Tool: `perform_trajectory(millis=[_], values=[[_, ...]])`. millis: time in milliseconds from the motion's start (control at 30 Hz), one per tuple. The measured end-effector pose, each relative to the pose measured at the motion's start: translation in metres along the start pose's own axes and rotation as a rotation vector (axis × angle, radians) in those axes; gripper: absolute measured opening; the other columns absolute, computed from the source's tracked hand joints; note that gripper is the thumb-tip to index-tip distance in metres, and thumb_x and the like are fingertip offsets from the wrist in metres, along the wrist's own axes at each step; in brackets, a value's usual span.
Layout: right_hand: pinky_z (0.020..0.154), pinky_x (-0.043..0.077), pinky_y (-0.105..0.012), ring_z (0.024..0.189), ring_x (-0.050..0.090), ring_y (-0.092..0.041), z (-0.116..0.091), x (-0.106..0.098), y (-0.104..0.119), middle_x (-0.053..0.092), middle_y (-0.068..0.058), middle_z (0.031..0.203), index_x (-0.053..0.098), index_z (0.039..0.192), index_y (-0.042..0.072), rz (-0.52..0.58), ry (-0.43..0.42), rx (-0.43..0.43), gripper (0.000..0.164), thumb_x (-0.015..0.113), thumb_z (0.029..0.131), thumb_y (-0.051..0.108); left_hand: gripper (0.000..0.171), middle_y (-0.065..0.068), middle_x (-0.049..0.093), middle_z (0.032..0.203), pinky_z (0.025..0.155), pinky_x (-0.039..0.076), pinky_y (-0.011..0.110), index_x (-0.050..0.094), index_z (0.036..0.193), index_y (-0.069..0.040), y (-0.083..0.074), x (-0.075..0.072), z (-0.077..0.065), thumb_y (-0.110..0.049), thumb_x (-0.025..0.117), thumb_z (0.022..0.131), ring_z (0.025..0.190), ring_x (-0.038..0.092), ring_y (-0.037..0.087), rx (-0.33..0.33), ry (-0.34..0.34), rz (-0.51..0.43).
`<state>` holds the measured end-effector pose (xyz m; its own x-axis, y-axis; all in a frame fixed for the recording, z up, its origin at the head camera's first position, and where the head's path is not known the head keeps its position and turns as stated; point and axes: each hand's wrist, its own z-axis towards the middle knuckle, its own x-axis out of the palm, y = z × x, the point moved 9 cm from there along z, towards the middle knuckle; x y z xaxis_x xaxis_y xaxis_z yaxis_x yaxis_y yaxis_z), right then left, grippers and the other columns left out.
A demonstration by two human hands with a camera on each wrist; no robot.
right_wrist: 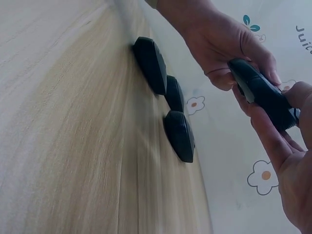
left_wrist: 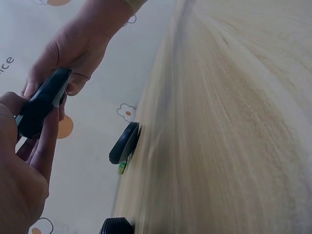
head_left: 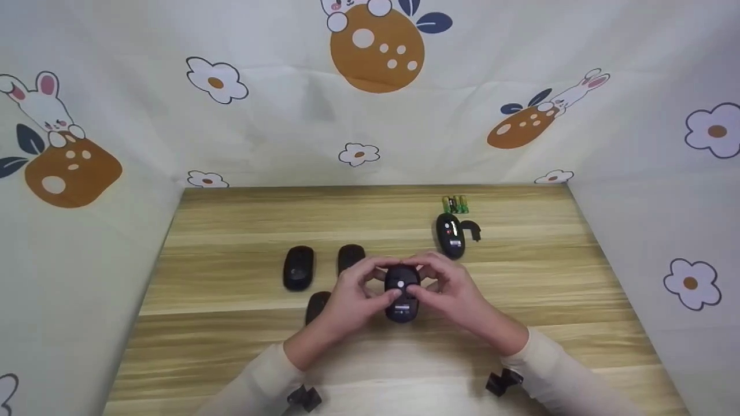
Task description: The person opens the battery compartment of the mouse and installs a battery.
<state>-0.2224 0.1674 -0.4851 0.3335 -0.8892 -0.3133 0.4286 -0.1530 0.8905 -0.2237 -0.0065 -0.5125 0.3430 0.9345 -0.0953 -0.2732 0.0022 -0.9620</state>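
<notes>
I hold a dark computer mouse (head_left: 402, 300) between my two hands, just below and right of the middle of the head frame. Its long axis runs almost straight up and down the frame, and the face with the white spot and label is turned up toward me. It lies directly between my left hand (head_left: 358, 293) and my right hand (head_left: 457, 296), so neither is nearer: both touch it.

Both hands are gripping that mouse. My fingers bend in around its upper end and sides, and each thumb lies on the upturned face, the two tips near the white spot. My forearms come in from the lower left and lower right and slant toward each other. Both wrist views show the mouse raised off the counter (head_left: 243, 222) and tilted.

Past my right hand, toward the upper right, an upturned mouse (head_left: 450, 238) rests on the counter, a curved black cover (head_left: 473, 229) beside it and small green batteries (head_left: 455, 204) just above. To the left lie three more mice: one farther left (head_left: 299, 268), one partly behind my left hand (head_left: 350, 256), one beside my left forearm (head_left: 317, 306).
</notes>
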Motion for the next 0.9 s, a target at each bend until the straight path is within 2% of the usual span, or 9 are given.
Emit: perform_trajectory(millis=[100, 200, 333, 400, 467, 567, 700, 900], values=[[0.075, 0.069, -0.039, 0.097, 0.075, -0.025, 0.0, -0.002, -0.001, 0.073, -0.009, 0.13, 0.072, 0.138, 0.009, -0.011, -0.011, 0.016, 0.043, 0.084, 0.096, 0.003, 0.047, 0.004, 0.071, 0.13, 0.064, 0.064, 0.029, 0.073, 0.139, -0.013, 0.001, 0.001, 0.0, -0.01, 0.089, 0.095, 0.108, 0.071, 0.023, -0.018, 0.002, 0.004], [0.076, 0.069, -0.038, 0.102, 0.075, -0.023, 0.001, -0.005, 0.002, 0.073, -0.006, 0.13, 0.073, 0.137, 0.01, -0.04, -0.033, -0.017, 0.044, 0.085, 0.095, 0.002, 0.047, 0.005, 0.071, 0.13, 0.066, 0.066, 0.032, 0.073, 0.139, -0.011, 0.001, 0.001, 0.001, -0.01, 0.089, 0.095, 0.109, 0.071, 0.023, -0.03, 0.005, 0.0], [0.089, 0.066, -0.033, 0.108, 0.07, -0.024, 0.004, -0.009, 0.017, 0.074, -0.006, 0.122, 0.075, 0.133, 0.009, -0.12, -0.079, -0.17, 0.045, 0.087, 0.091, -0.004, 0.047, 0.005, 0.07, 0.131, 0.067, 0.068, 0.035, 0.073, 0.138, -0.011, 0.001, 0.001, 0.003, -0.01, 0.089, 0.094, 0.111, 0.07, 0.024, -0.033, 0.007, 0.004], [0.093, 0.063, -0.03, 0.105, 0.069, -0.024, 0.004, -0.011, 0.024, 0.074, -0.008, 0.117, 0.075, 0.13, 0.006, -0.157, -0.108, -0.248, 0.046, 0.087, 0.089, -0.008, 0.047, 0.005, 0.07, 0.132, 0.066, 0.067, 0.034, 0.074, 0.138, -0.011, 0.003, 0.002, 0.003, -0.011, 0.089, 0.094, 0.111, 0.071, 0.023, -0.037, 0.008, 0.025], [0.093, 0.061, -0.027, 0.1, 0.07, -0.022, 0.003, -0.013, 0.028, 0.075, -0.011, 0.114, 0.074, 0.128, 0.003, -0.163, -0.139, -0.285, 0.046, 0.086, 0.087, -0.012, 0.047, 0.005, 0.071, 0.132, 0.066, 0.067, 0.032, 0.074, 0.138, -0.011, 0.004, 0.003, 0.003, -0.012, 0.089, 0.094, 0.11, 0.071, 0.022, -0.043, 0.013, 0.041], [0.087, 0.062, -0.025, 0.092, 0.071, -0.018, 0.001, -0.02, 0.026, 0.076, -0.014, 0.111, 0.072, 0.127, -0.002, -0.096, -0.183, -0.257, 0.044, 0.082, 0.087, -0.018, 0.047, 0.004, 0.071, 0.133, 0.063, 0.064, 0.028, 0.074, 0.138, -0.013, 0.005, 0.005, 0.003, -0.014, 0.09, 0.094, 0.109, 0.071, 0.021, -0.05, 0.02, 0.066], [0.081, 0.063, -0.026, 0.087, 0.07, -0.017, 0.001, -0.034, 0.017, 0.075, -0.017, 0.108, 0.069, 0.13, -0.006, 0.031, -0.236, -0.159, 0.042, 0.078, 0.091, -0.018, 0.048, 0.003, 0.07, 0.134, 0.063, 0.063, 0.028, 0.074, 0.139, -0.015, 0.005, 0.006, 0.003, -0.013, 0.09, 0.094, 0.109, 0.072, 0.02, -0.059, 0.027, 0.054], [0.075, 0.063, -0.026, 0.083, 0.069, -0.016, 0.001, -0.059, 0.002, 0.073, -0.015, 0.095, 0.069, 0.13, -0.009, 0.09, -0.302, -0.056, 0.038, 0.077, 0.093, -0.015, 0.046, 0.005, 0.069, 0.133, 0.065, 0.066, 0.032, 0.074, 0.138, -0.015, 0.007, 0.006, 0.002, -0.013, 0.089, 0.094, 0.109, 0.072, 0.021, -0.079, 0.027, 0.034]])
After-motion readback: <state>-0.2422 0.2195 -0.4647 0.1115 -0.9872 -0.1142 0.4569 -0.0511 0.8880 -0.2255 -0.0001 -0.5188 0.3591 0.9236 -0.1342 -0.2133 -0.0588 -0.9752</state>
